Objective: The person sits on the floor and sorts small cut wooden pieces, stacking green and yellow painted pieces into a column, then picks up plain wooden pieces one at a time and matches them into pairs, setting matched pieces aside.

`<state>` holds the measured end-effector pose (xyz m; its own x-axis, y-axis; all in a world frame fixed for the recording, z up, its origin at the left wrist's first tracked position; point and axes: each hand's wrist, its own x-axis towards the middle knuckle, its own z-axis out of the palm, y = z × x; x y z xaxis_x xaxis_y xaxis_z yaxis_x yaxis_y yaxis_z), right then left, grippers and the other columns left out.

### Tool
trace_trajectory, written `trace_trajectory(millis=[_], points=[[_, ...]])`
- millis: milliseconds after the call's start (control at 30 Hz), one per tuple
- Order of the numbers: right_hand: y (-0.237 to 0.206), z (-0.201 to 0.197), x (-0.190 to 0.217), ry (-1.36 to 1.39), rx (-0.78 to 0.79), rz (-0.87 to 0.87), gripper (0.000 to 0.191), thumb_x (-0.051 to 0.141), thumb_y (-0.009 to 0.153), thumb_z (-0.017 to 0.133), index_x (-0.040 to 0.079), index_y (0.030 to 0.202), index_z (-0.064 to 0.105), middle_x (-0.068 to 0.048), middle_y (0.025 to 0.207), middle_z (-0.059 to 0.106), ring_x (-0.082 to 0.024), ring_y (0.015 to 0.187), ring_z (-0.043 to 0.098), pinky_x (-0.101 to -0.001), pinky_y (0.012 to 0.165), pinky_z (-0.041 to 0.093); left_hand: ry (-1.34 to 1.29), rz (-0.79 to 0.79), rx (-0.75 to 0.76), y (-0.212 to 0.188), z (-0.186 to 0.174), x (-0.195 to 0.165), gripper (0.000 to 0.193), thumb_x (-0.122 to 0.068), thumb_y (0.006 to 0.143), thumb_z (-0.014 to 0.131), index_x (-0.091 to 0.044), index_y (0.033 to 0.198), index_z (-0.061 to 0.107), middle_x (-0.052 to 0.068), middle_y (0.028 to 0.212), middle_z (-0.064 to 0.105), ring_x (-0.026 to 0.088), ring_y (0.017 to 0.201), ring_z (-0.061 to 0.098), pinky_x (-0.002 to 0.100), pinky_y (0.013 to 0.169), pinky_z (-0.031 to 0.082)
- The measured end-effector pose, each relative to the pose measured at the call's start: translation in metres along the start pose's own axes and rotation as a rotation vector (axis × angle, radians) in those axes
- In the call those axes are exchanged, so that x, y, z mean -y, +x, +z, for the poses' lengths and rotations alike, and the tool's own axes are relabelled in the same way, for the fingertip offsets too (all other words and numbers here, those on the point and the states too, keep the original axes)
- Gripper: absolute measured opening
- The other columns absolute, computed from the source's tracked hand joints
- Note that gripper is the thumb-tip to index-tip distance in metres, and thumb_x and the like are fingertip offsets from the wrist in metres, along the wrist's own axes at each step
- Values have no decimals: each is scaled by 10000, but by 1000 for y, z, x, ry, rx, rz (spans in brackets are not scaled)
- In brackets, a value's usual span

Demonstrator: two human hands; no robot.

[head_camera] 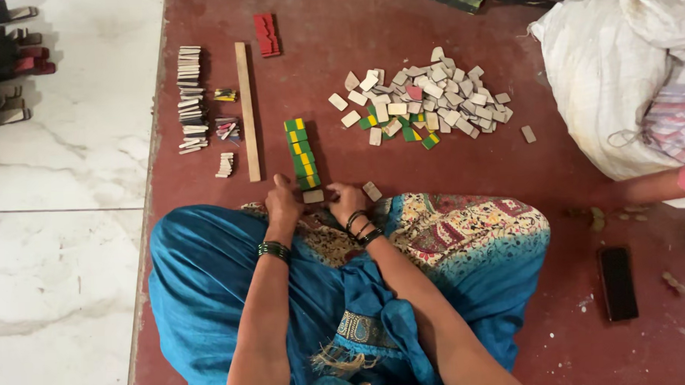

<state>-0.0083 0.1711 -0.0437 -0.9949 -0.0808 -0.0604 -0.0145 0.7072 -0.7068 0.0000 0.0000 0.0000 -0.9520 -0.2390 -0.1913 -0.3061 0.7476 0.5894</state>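
Observation:
A short column of green and yellow painted blocks (301,151) lies on the red mat, running away from me. At its near end sits a plain wooden block (313,196). My left hand (283,202) rests just left of that block, fingers curled against it. My right hand (347,201) touches the block from the right. Another plain block (372,191) lies beside my right hand. Whether either hand grips the block is unclear.
A heap of plain and painted blocks (423,102) lies ahead right. A long wooden strip (247,111), a row of stacked tiles (190,97) and red pieces (267,34) lie left. A white sack (615,77), another person's arm (665,185), a black phone (617,283).

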Motion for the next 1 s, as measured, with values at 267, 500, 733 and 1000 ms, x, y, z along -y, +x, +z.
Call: trace_trajectory(millis=[267,500,733,1000], points=[[30,14,36,168,-85,-160,195,119,789,803,94,980,773,-112,939,756,-254,827,746,-361,739,594,-64,-44,-38,42,-21,17,463,-180,728,856,-45,1099,615,251,982,742,454,954,701,524,840,569],[55,22,88,241,-10,-105,254,285,930,778,43,1005,777,-113,852,767,-251,776,741,-372,685,561,-229,45,107,63,-78,50,182,-213,699,860,-139,863,835,107,816,778,274,782,764,392,770,611],[57,54,120,643,127,99,248,224,958,682,21,1080,757,-67,911,783,-154,795,749,-320,704,615,-365,-120,156,76,-97,89,244,-298,735,841,-134,913,811,96,779,786,263,751,808,383,740,649],[42,54,116,417,57,-53,256,145,884,757,27,1110,772,-123,1029,801,-189,943,771,-328,852,602,-8,-69,53,60,-101,74,485,-272,655,932,-86,1035,696,212,1000,750,424,996,702,514,885,570]])
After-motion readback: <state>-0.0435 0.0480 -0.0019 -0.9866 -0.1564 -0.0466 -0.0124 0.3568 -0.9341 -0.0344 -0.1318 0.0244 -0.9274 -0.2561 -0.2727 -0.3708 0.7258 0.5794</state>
